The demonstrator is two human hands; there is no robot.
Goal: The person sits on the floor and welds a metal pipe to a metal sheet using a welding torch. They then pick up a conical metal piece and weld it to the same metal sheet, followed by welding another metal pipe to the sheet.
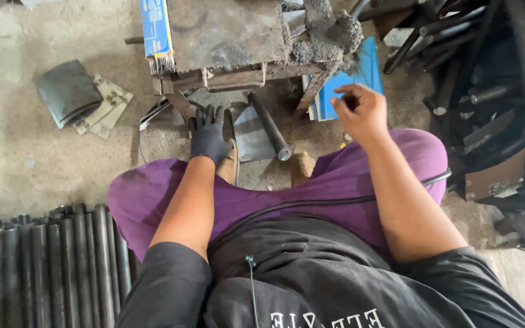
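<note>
Grip, head view: neither hand holds anything that I can see. My left hand (209,135), in a dark glove, is flat with fingers spread, reaching down under the low metal stand (226,42). My right hand (363,109) is bare, fingers loosely curled and empty, hovering over the blue sheet (366,73).
Nearest thing: a dark short pipe (270,126) lies on the floor between my feet, tilted, one end under the stand, just beside the gloved hand but apart from it.
Why so, I judge: the glove goes toward rough, crusted metal; the bare hand keeps clear.
Stand top: a blue box of rods (156,33) sits at its left edge, within reach.
Stock: stacked pipes (50,267) lie by my left knee; tangled dark bars (487,73) are piled on the right.
Cable: a black lead (335,199) crosses my lap.
</note>
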